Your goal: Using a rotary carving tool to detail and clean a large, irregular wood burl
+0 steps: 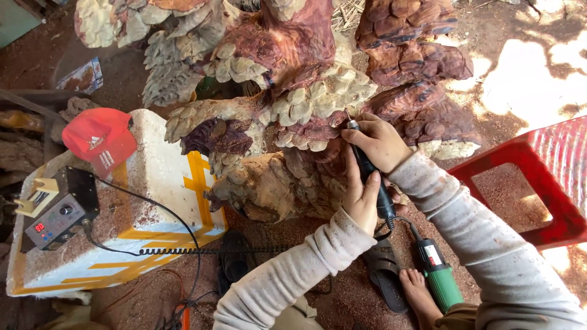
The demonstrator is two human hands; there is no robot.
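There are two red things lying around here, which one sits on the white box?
The red cap, resting on the white box's top left corner beside the control unit. The red stool stands on the ground at the right.

both hands (pixel 370 168) raised together, right fingers curled closed, left palm bracing

The floor (pixel 513 79) is bare reddish-brown earth, dusted with fine wood powder and patched with sunlight toward two o'clock. On it, at centre and twelve o'clock, stands a large carved sculpture of red and pale wood (pixel 293 104). At nine o'clock sits a white foam block with yellow stripes (pixel 162 183). At four o'clock stands a red plastic stool (pixel 538 177). Near six o'clock lie a dark rubber sandal (pixel 385 269), a green-handled power tool (pixel 437 275) and a black coiled cable (pixel 208 250).
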